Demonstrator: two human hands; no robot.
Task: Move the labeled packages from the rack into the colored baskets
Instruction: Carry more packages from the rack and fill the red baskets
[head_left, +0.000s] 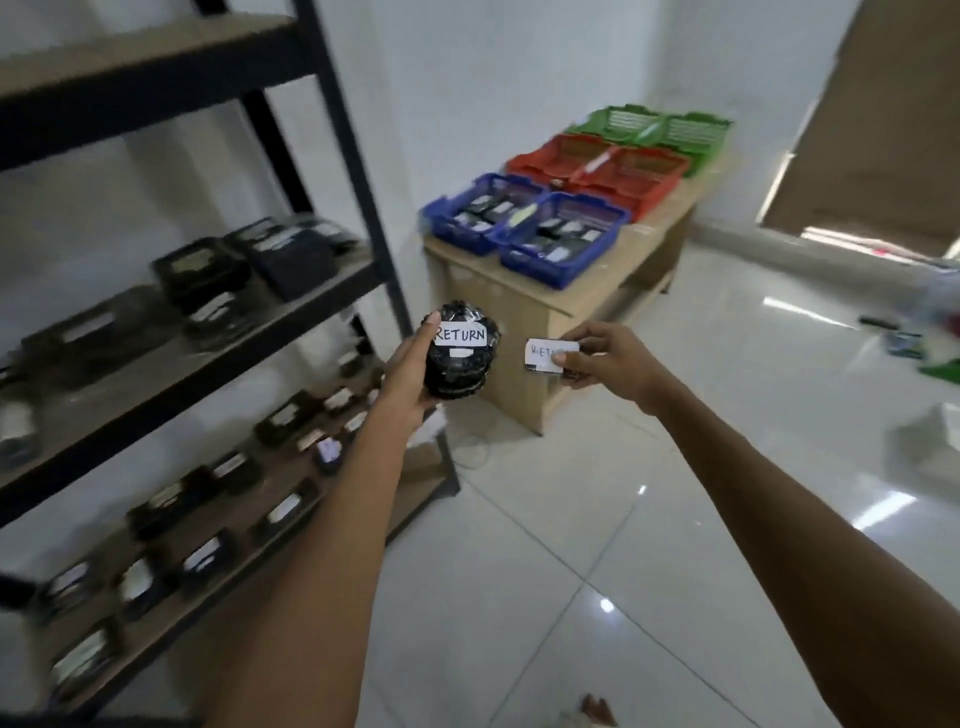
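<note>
Left hand (410, 374) grips a round black package (460, 364) labelled RETURN at frame centre. Right hand (608, 361) pinches a small labelled packet (545, 356) just beside it. Beyond them, the rack (358, 197) fills the left, and the coloured baskets (558, 280) sit on the worktop (652, 228) at upper right.

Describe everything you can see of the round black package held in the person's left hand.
The round black package looks like a stack of flat discs wrapped in glossy, crinkled black plastic. A white label across its upper front reads RETURN in black handwriting; a smaller white patch sits below. It is held in the air beside the rack, gripped by the left hand, thumb on its upper left edge. The right hand, pinching a white slip, is apart from it.
</note>
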